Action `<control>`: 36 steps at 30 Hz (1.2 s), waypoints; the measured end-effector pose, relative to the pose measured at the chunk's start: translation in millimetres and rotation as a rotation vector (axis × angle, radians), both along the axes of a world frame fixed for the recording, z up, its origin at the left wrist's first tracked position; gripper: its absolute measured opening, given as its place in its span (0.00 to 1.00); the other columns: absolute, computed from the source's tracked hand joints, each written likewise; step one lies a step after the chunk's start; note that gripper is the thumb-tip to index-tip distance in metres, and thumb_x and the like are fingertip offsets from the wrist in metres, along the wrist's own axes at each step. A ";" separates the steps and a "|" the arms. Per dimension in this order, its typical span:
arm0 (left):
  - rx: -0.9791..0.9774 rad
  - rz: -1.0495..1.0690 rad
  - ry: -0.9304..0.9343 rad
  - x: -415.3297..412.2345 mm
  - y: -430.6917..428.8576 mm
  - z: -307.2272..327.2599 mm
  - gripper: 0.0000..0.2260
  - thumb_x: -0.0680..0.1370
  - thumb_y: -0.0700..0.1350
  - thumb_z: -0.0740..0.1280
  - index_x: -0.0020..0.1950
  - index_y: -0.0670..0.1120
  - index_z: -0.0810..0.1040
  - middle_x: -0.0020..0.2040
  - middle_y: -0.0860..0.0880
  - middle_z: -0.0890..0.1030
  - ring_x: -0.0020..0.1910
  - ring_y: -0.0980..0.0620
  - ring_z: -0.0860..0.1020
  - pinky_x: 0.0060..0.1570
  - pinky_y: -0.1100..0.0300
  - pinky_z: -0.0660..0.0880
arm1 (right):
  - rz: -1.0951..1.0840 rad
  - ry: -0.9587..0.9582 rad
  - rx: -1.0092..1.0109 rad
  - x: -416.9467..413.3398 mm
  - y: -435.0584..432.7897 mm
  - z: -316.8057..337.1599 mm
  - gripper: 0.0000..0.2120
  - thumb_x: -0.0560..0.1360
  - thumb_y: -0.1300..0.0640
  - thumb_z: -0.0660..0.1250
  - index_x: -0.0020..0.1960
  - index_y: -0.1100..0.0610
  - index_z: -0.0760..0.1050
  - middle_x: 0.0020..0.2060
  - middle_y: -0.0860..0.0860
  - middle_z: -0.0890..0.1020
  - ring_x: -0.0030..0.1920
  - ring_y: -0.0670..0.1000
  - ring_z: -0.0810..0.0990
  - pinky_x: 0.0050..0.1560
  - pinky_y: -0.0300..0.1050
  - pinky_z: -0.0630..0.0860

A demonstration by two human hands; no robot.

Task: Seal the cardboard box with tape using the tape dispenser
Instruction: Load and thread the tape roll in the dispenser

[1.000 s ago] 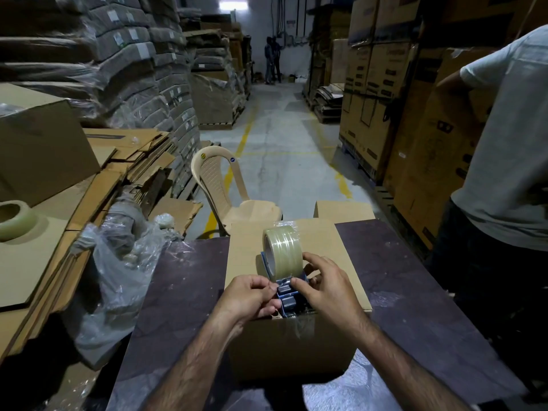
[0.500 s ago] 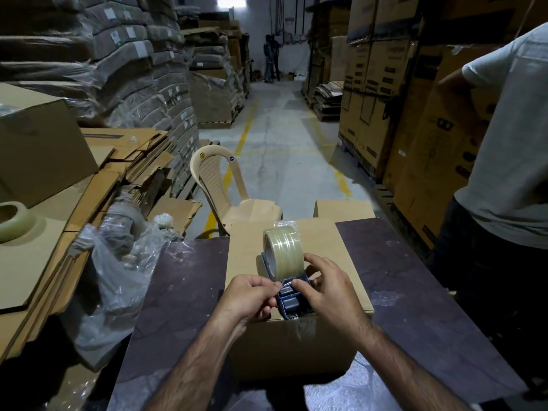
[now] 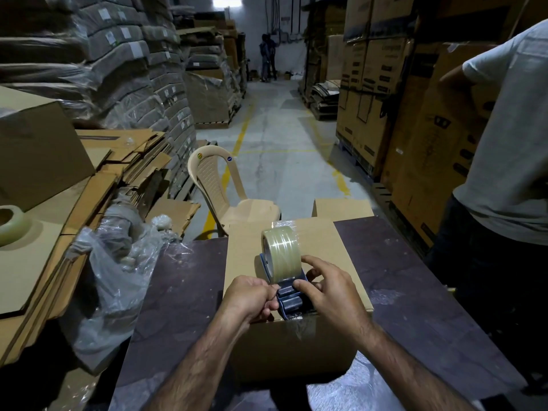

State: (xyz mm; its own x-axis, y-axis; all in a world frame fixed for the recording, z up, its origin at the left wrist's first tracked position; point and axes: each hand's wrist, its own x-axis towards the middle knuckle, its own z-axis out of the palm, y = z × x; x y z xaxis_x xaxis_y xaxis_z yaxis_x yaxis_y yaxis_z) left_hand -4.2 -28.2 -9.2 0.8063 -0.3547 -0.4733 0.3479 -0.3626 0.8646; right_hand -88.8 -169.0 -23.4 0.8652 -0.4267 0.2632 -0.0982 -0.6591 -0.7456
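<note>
**Warehouse counter: one box, one dispenser at its near edge**

Dark purple-brown counter (image 3: 415,292) carries a single plain cardboard box (image 3: 246,253), flaps closed and its top unprinted. On the near edge of the box top stands one tape dispenser (image 3: 289,301), blue-bodied, with one roll of clear tape (image 3: 281,247) upright on it. A strip of clear tape runs from the dispenser down over the box's front face.

Both hands are on the dispenser. The left grip (image 3: 252,298) is curled tight against its left side. The right grip (image 3: 329,292) holds its right side, thumb on the blue body and forefinger reaching toward the roll.

Just left of the box, a crumpled clear plastic bag (image 3: 118,277) spills over the counter's edge. Further left lie flattened cartons (image 3: 124,152), with a second, loose roll of tape (image 3: 12,223) resting on them. Beyond the box stand one beige plastic chair (image 3: 213,179) and one smaller box (image 3: 341,207).

At the right a person in a pale T-shirt (image 3: 510,143) stands close to the counter's corner. Down the aisle, between wrapped stacks and printed cartons, two figures (image 3: 267,57) stand by the far wall.
</note>
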 end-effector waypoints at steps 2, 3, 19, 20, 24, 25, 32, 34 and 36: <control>0.046 -0.007 -0.071 -0.8 -1.5 -2.3 0.08 0.78 0.37 0.65 0.41 0.38 0.81 0.24 0.48 0.75 0.20 0.56 0.68 0.22 0.65 0.67 | -0.001 0.002 -0.010 -0.6 -0.1 -0.8 0.23 0.74 0.51 0.70 0.68 0.47 0.71 0.44 0.41 0.75 0.43 0.44 0.79 0.46 0.44 0.81; 0.065 -0.022 -0.106 -1.0 -1.8 -3.5 0.09 0.78 0.38 0.66 0.39 0.40 0.81 0.24 0.49 0.75 0.20 0.56 0.69 0.23 0.64 0.68 | -0.003 0.006 -0.015 -0.8 -0.1 -0.8 0.23 0.74 0.51 0.70 0.68 0.46 0.70 0.44 0.42 0.75 0.41 0.44 0.79 0.45 0.44 0.81; 0.290 -0.075 -0.716 -21.4 -0.6 -16.2 0.07 0.79 0.46 0.65 0.41 0.49 0.77 0.38 0.51 0.80 0.36 0.53 0.80 0.37 0.53 0.81 | 0.121 -0.212 -0.708 -9.4 1.1 -4.8 0.10 0.66 0.56 0.78 0.45 0.56 0.81 0.43 0.52 0.78 0.42 0.51 0.77 0.31 0.38 0.75; 0.293 -0.079 -0.716 -21.2 -0.3 -16.6 0.08 0.79 0.46 0.65 0.40 0.49 0.77 0.37 0.51 0.80 0.36 0.53 0.80 0.37 0.52 0.81 | 0.147 -0.182 -0.741 -6.8 -2.6 -2.3 0.09 0.67 0.54 0.77 0.44 0.55 0.82 0.42 0.51 0.77 0.41 0.50 0.76 0.30 0.38 0.73; 0.323 -0.091 -0.726 -20.4 -0.9 -17.1 0.09 0.79 0.46 0.64 0.39 0.48 0.76 0.35 0.50 0.80 0.36 0.51 0.80 0.38 0.50 0.80 | 0.272 -0.093 -0.942 2.9 -12.2 10.2 0.09 0.67 0.48 0.75 0.40 0.53 0.81 0.39 0.50 0.76 0.38 0.49 0.75 0.31 0.40 0.72; 0.320 -0.096 -0.720 -20.6 -1.0 -16.8 0.09 0.79 0.46 0.64 0.39 0.48 0.76 0.36 0.50 0.80 0.36 0.51 0.80 0.38 0.51 0.80 | 0.315 -0.072 -1.003 4.8 -12.0 10.4 0.10 0.67 0.49 0.75 0.40 0.54 0.80 0.39 0.51 0.76 0.38 0.50 0.75 0.30 0.42 0.74; 0.297 -0.093 -0.675 -17.8 0.6 -14.5 0.10 0.80 0.45 0.64 0.38 0.49 0.75 0.34 0.51 0.80 0.35 0.53 0.80 0.36 0.57 0.79 | 0.496 -0.071 -1.299 15.7 -19.8 13.0 0.06 0.71 0.55 0.63 0.42 0.56 0.76 0.41 0.53 0.75 0.36 0.52 0.75 0.29 0.44 0.71; 0.280 -0.093 -0.661 -17.7 1.2 -12.9 0.09 0.80 0.45 0.63 0.39 0.49 0.76 0.34 0.51 0.80 0.33 0.54 0.80 0.34 0.58 0.78 | 0.494 -0.071 -1.290 18.1 -21.3 11.2 0.07 0.73 0.55 0.60 0.42 0.56 0.76 0.41 0.53 0.75 0.37 0.52 0.74 0.31 0.45 0.72; 0.261 -0.094 -0.664 -18.4 1.6 -11.2 0.08 0.80 0.45 0.63 0.42 0.49 0.76 0.36 0.51 0.80 0.33 0.55 0.80 0.32 0.61 0.78 | 0.470 -0.052 -1.184 19.4 -19.3 9.8 0.06 0.72 0.52 0.66 0.42 0.55 0.76 0.41 0.52 0.75 0.37 0.51 0.73 0.34 0.45 0.76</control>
State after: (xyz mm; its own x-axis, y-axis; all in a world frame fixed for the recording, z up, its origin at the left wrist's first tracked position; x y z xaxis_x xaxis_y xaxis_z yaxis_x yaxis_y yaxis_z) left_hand -22.5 -26.6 -20.4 0.9251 -0.3788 0.0277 -0.2639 -0.5887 0.7640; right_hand -69.4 -188.3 -13.6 0.8458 0.4342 0.3101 0.3358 -0.8848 0.3231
